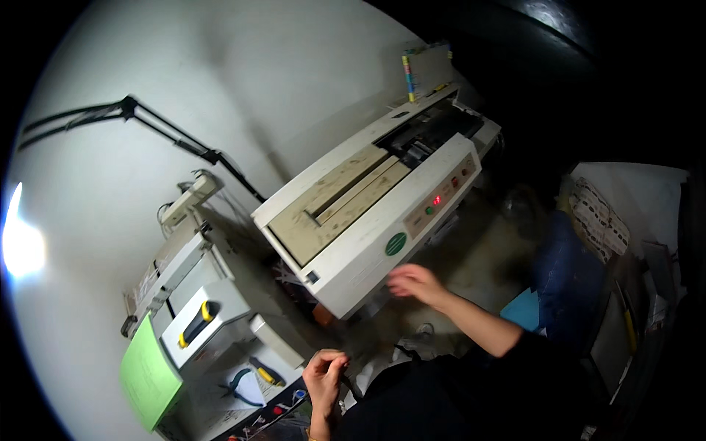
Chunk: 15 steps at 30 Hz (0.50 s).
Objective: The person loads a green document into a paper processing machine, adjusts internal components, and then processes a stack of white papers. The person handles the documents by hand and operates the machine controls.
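Note:
My left hand (325, 371) is low in the view, in front of my body. Its fingers are curled together, thumb against fingertips; whatever they may hold is too small to make out. My right hand (415, 284) hangs just off the front edge of a long cream-white machine (353, 257), slightly blurred, its fingers loosely extended with nothing seen in them. A slotted, stained top plate (346, 202) covers the machine's near end, and dark mechanism (423, 147) shows in an opening farther along. Its front has a control panel (441, 195) with a red lit display and a green button.
At left a smaller device (187, 268) carries a yellow-black utility knife (198, 323) and a green sheet (151, 375). Below lie pliers (243, 386) and another cutter (266, 371). A black lamp arm (173, 136) crosses the wall. Dark blue material (570, 268) is at right.

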Each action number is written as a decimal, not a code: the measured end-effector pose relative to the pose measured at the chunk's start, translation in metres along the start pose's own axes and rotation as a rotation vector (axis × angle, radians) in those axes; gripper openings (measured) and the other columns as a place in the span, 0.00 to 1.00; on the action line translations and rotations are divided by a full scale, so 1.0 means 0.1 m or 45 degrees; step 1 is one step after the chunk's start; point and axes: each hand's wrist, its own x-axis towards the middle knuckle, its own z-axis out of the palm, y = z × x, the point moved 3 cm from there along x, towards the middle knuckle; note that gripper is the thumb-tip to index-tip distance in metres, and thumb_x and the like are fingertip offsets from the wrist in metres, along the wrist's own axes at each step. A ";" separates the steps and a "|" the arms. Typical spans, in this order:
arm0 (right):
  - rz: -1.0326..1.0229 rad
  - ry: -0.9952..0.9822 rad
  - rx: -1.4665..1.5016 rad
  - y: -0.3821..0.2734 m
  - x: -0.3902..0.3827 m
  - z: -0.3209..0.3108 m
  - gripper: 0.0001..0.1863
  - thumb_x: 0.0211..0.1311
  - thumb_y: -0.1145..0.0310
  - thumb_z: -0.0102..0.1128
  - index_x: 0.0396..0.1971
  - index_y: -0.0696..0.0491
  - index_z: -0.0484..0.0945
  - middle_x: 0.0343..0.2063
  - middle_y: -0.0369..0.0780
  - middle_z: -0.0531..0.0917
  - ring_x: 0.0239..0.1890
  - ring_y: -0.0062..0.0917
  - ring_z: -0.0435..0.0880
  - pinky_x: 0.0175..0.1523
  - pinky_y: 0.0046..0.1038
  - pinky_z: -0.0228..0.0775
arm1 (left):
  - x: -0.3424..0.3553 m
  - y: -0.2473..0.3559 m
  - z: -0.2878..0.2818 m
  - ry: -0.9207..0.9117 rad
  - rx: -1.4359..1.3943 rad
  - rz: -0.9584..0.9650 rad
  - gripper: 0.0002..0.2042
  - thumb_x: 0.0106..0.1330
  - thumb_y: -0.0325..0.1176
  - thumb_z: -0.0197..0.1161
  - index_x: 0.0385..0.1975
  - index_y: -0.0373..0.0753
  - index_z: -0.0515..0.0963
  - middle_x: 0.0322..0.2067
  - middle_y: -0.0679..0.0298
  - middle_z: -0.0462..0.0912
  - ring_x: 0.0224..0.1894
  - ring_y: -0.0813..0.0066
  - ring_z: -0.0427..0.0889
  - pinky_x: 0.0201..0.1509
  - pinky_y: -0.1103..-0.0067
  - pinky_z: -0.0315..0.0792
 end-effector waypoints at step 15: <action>0.255 1.170 0.442 1.03 -1.58 -3.41 0.12 0.63 0.62 0.58 0.44 0.48 0.74 0.33 0.35 0.79 0.31 0.21 0.78 0.40 0.28 0.74 | 2.36 -0.18 1.62 0.163 0.577 0.234 0.07 0.64 0.26 0.62 0.34 0.29 0.82 0.25 0.60 0.84 0.28 0.78 0.80 0.36 0.80 0.74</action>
